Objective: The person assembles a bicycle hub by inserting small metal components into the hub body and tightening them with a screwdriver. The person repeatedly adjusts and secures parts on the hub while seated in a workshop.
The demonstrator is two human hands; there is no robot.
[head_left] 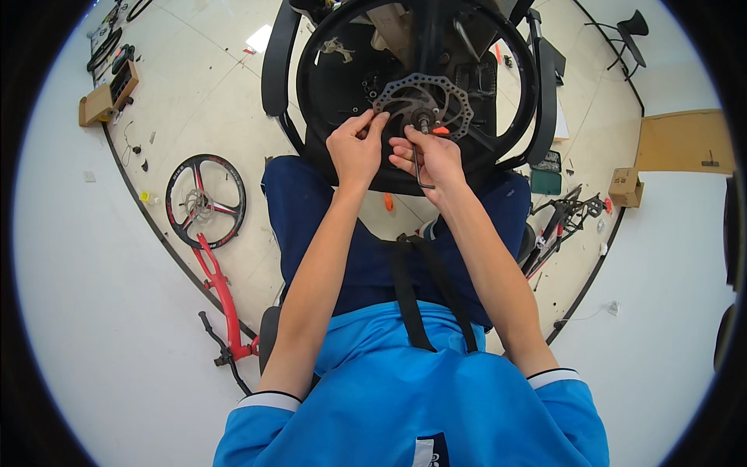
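A black spoked wheel lies across the seat of a black chair in front of me. On its hub sits a metal brake disc with a ring of holes, and the axle sticks up from the middle. My left hand is closed in a pinch at the disc's left edge; whatever is between its fingertips is too small to make out. Just below the axle, my right hand holds an L-shaped hex key, its bent end hanging toward me. Some of its fingers are curled loosely.
Chair armrests flank the wheel. Small loose parts lie on the seat. On the floor at left are another wheel and a red frame part. At right lie a green case, bicycle parts and a cardboard box.
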